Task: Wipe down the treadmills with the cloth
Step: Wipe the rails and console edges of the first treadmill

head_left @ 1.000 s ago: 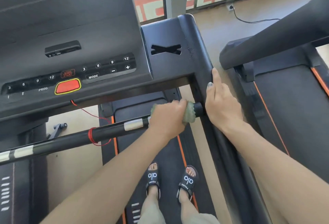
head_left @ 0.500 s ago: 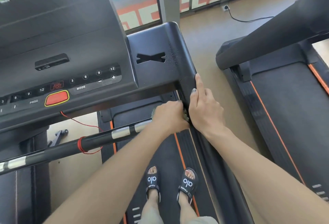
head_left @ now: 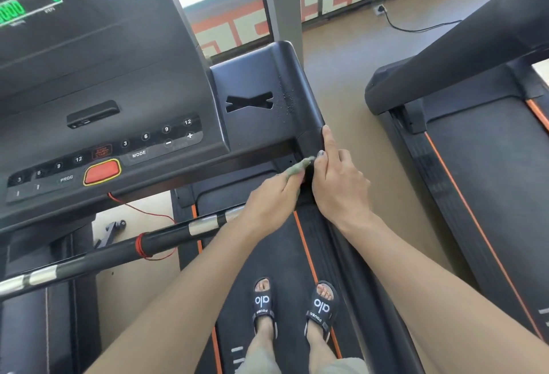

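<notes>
I stand on a black treadmill whose console (head_left: 113, 124) fills the upper left. My left hand (head_left: 271, 204) grips a grey-green cloth (head_left: 297, 168) and holds it under the console's right corner, where the crossbar (head_left: 166, 237) meets the right side arm (head_left: 297, 106). Only a tuft of the cloth shows above my fingers. My right hand (head_left: 338, 183) rests on the side arm just right of the cloth, index finger stretched straight up along the arm's edge.
A second treadmill (head_left: 475, 135) stands to the right across a strip of tan floor. A red cord (head_left: 142, 248) is wound round the crossbar and leads up to the console. My sandalled feet (head_left: 294, 308) stand on the belt. A power cable (head_left: 416, 27) lies by the window wall.
My left hand has slid the cloth right along the crossbar to its end and lifted it toward the console corner. My right hand stays on the side arm. The view shifted slightly.
</notes>
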Tool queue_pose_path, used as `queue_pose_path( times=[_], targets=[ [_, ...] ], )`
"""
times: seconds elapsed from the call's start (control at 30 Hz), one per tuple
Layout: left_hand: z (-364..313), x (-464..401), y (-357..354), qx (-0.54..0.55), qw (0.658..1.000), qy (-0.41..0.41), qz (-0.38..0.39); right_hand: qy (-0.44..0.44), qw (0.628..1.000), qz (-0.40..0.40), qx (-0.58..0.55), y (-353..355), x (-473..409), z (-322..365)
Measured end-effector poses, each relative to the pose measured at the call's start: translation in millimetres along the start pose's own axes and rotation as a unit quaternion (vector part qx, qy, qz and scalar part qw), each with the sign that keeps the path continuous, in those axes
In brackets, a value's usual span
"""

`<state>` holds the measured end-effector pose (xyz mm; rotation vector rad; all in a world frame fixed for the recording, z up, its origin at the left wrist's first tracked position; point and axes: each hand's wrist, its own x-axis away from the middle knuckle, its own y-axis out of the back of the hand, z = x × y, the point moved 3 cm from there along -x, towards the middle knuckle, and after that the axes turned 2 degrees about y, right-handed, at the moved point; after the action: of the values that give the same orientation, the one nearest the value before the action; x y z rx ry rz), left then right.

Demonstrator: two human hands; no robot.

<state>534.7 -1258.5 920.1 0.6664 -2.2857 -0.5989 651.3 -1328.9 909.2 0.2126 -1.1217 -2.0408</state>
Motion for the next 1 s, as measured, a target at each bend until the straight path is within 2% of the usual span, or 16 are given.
queue_pose_path(
  times=[0.07, 0.1, 0.17, 0.23, 0.27, 0.33, 0.4, 0.5, 0.57, 0.67, 0.73, 0.8, 0.9, 1.0],
  targets=[
    [-2.5, -0.2, -6.3, 0.023, 0.998, 0.046, 0.022, -0.002, 1.0, 0.003, -0.001, -0.4, -0.2, 0.5],
    [-2.2, -1.8, -2.8, 0.093, 0.992, 0.078, 0.043, -0.003, 1.0, 0.002, -0.001, -0.2, -0.1, 0.7],
    [2.2, -7.9, 12.8, 0.251, 0.951, 0.139, 0.113, -0.002, 1.0, -0.002, 0.0, 0.0, 0.3, 0.9],
    [13.4, -19.1, 25.2, 0.304, 0.917, 0.17, 0.196, -0.001, 1.0, -0.003, 0.0, 0.2, 0.5, 1.1],
    [17.0, -24.8, 28.0, 0.302, 0.911, 0.179, 0.217, 0.0, 1.0, -0.003, 0.0, 0.0, 0.4, 0.7],
    [17.4, -33.9, 28.6, 0.233, 0.935, 0.181, 0.199, 0.002, 1.0, -0.005, 0.004, -0.4, 0.0, -0.5],
    [6.5, -37.4, 25.5, 0.049, 0.974, 0.126, 0.179, 0.002, 1.0, -0.007, 0.004, -0.9, -0.9, -0.6],
    [-5.2, -33.4, 3.2, -0.169, 0.963, 0.065, 0.202, -0.005, 1.0, -0.009, -0.002, -0.6, -0.8, 0.2],
    [-7.2, -36.1, -6.5, -0.255, 0.955, 0.048, 0.143, -0.006, 1.0, -0.008, 0.003, -0.5, -0.3, 1.3],
    [-6.0, -43.9, -13.9, -0.281, 0.955, 0.042, 0.086, -0.004, 1.0, -0.013, 0.009, -0.4, -0.7, 1.2],
    [-4.9, -42.5, -18.0, -0.316, 0.947, 0.017, 0.055, -0.006, 1.0, -0.018, 0.011, -0.7, -1.3, 0.7],
    [-1.5, -36.0, -24.1, -0.349, 0.937, -0.021, -0.01, -0.005, 1.0, -0.018, 0.014, -2.9, -0.5, 0.8],
    [8.2, -24.4, -37.3, -0.407, 0.896, -0.083, -0.159, -0.002, 1.0, -0.026, 0.016, -4.4, -0.9, 0.7],
    [15.0, -20.6, -49.0, -0.437, 0.865, -0.12, -0.214, -0.003, 0.999, -0.032, 0.023, -5.5, -1.3, 0.8]
  ],
)
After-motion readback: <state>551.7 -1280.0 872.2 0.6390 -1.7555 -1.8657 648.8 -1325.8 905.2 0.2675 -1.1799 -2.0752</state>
